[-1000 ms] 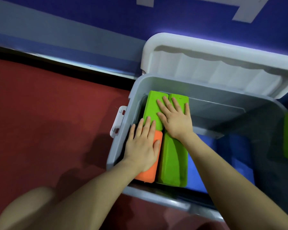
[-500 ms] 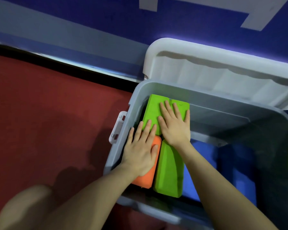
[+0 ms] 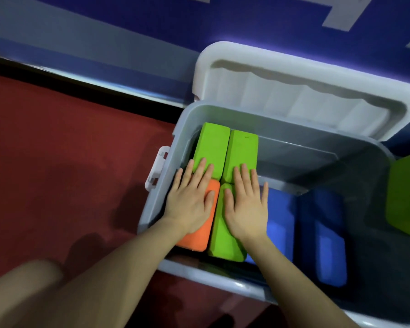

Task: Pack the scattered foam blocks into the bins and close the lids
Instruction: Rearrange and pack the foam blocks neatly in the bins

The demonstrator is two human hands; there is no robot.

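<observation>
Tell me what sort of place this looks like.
Probably a play or activity room: red floor, blue wall, and a grey bin of foam blocks.

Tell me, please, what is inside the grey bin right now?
The bin holds three green blocks, one orange block and blue blocks. Both hands press the top layer; anything beneath is covered.

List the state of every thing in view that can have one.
bin: open, partly filled
lid: raised, tilted back
side latch: undone
left hand: flat, pressing the orange block
right hand: flat, pressing a green block
blue blocks: lying lower in the bin
</observation>
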